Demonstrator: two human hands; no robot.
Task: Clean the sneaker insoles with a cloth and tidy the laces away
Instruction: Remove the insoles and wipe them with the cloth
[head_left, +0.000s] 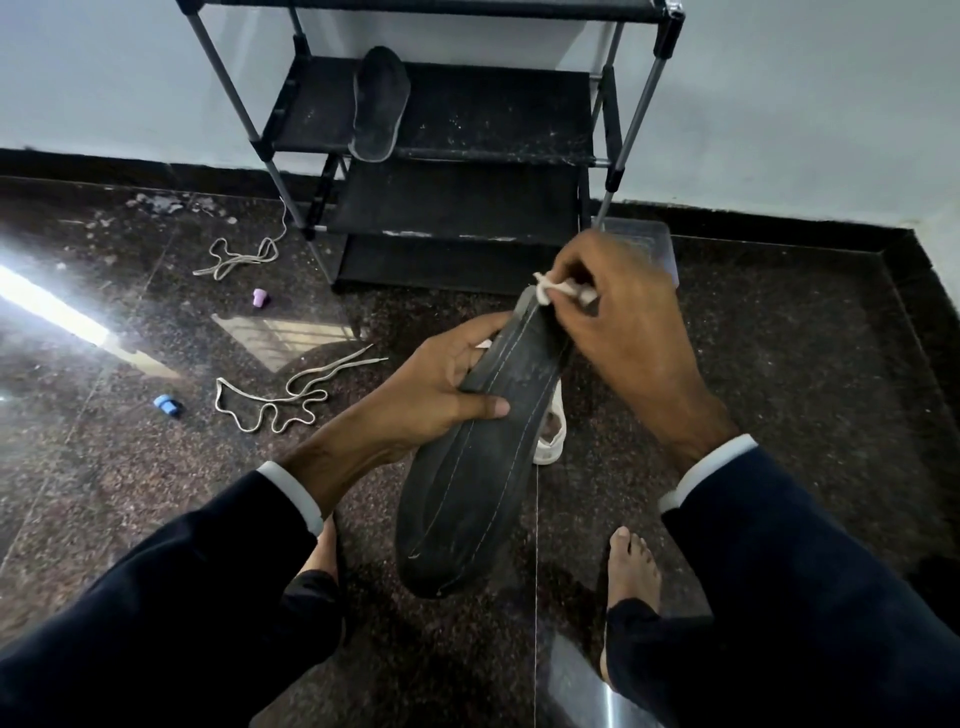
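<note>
A dark insole (467, 483) with light stitching is held up in the middle of the view. My left hand (436, 379) grips its left edge near the far half, thumb across the top. My right hand (618, 312) pinches a small white cloth (558, 291) against the insole's far tip. A second dark insole (379, 104) lies on the shoe rack's middle shelf. Two pale laces lie loose on the floor, one (280, 400) left of my hands, another (241, 257) farther back. A white sneaker (551, 436) shows partly under the held insole.
A black shoe rack (467, 208) with metal poles stands against the wall ahead. A clear plastic box (649, 239) sits by its right leg. A small purple object (260, 297) and a blue one (167, 404) lie on the dark stone floor. My bare feet (631, 566) rest below.
</note>
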